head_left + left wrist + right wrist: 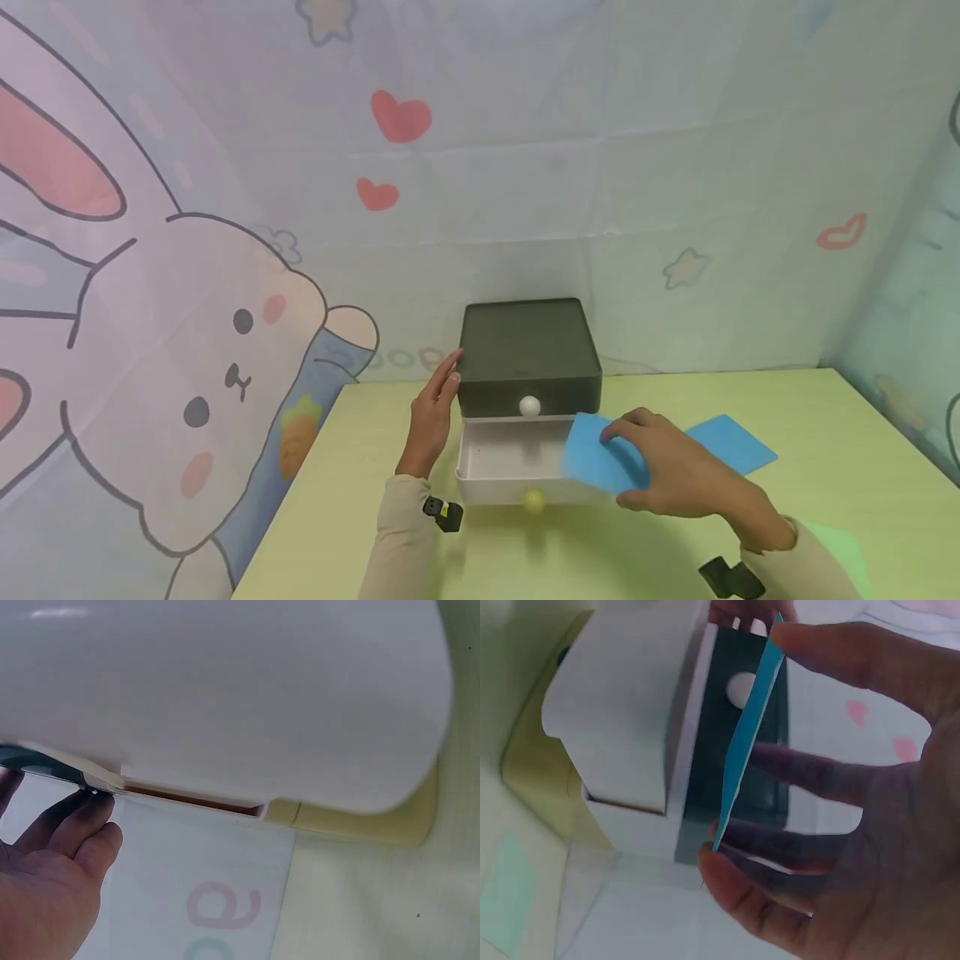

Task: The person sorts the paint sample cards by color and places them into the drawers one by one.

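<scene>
My right hand (678, 471) grips a thin blue sheet of paper (600, 458) over the right front part of a pulled-out white drawer (480, 489). In the right wrist view the paper is seen edge-on, slightly bowed between thumb and fingers. The drawer has a yellow knob (534, 501) and belongs to a small drawer box with a dark top (528, 337). Above it a dark upper drawer with a white knob (529, 407) stays closed. Straight fingers of my left hand (431, 417) rest on the box's left side.
A second blue sheet (733, 446) lies on the pale yellow-green table (322, 508) right of the box. Nearer, a light green sheet (838, 546) is partly covered by the right sleeve. Behind the box hangs a printed cloth (517, 208) with hearts and a rabbit.
</scene>
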A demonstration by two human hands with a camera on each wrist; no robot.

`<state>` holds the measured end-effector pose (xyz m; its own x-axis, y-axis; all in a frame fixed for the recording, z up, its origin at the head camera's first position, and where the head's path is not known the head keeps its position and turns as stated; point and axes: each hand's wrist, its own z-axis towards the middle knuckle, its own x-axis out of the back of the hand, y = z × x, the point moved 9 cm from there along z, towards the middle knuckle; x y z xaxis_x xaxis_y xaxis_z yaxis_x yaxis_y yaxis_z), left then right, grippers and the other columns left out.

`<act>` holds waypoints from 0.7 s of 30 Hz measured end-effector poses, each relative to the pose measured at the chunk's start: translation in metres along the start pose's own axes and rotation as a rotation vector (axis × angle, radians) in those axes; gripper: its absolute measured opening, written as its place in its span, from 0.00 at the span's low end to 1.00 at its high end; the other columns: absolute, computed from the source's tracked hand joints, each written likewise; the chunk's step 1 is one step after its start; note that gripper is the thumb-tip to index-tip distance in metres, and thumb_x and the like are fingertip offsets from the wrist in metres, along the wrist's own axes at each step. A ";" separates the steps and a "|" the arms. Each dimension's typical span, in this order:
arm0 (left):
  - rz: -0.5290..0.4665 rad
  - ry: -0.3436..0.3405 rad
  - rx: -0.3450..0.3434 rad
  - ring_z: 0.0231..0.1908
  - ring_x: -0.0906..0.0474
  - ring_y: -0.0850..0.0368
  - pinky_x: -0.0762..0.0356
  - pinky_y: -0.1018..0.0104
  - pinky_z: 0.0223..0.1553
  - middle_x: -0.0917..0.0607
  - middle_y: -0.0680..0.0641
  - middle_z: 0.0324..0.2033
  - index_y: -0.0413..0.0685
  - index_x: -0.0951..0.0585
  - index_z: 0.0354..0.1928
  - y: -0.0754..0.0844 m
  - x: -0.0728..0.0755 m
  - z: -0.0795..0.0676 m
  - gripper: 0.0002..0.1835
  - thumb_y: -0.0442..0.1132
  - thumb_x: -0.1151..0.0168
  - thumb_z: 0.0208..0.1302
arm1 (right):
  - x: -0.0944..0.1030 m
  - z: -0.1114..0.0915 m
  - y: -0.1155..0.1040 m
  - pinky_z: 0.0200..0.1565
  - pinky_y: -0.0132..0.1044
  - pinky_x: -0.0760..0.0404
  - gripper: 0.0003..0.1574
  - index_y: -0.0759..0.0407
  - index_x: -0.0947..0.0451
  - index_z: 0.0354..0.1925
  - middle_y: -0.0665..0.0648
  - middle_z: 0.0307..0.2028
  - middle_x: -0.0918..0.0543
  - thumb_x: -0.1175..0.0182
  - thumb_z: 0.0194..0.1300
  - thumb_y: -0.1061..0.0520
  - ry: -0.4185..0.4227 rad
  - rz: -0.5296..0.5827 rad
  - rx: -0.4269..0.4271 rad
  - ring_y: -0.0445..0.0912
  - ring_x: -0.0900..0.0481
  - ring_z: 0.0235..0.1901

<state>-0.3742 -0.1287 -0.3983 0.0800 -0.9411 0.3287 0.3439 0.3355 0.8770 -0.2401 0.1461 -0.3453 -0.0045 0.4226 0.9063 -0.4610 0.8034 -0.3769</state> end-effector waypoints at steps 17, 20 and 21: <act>0.001 0.003 -0.001 0.71 0.31 0.43 0.36 0.35 0.71 0.29 0.51 0.73 0.83 0.33 0.71 0.001 0.000 -0.004 0.22 0.62 0.58 0.78 | -0.039 0.044 -0.024 0.57 0.59 0.22 0.31 0.53 0.21 0.54 0.60 0.61 0.23 0.27 0.52 0.51 -0.185 0.000 0.092 0.60 0.26 0.62; -0.005 0.003 0.000 0.71 0.30 0.44 0.36 0.35 0.71 0.29 0.51 0.73 0.84 0.33 0.71 0.002 0.001 -0.004 0.22 0.62 0.57 0.78 | -0.039 0.045 -0.024 0.58 0.60 0.23 0.31 0.53 0.21 0.54 0.60 0.63 0.23 0.27 0.52 0.51 -0.184 -0.022 0.080 0.61 0.26 0.64; -0.006 0.004 0.000 0.71 0.30 0.44 0.36 0.36 0.71 0.29 0.51 0.73 0.83 0.33 0.71 0.003 0.001 -0.004 0.22 0.62 0.57 0.78 | -0.039 0.045 -0.025 0.59 0.60 0.23 0.31 0.53 0.21 0.55 0.60 0.63 0.22 0.27 0.52 0.51 -0.181 -0.028 0.083 0.61 0.26 0.64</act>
<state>-0.3696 -0.1293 -0.3968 0.0813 -0.9431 0.3223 0.3443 0.3300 0.8789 -0.2683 0.0911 -0.3625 -0.1466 0.3128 0.9385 -0.5346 0.7732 -0.3412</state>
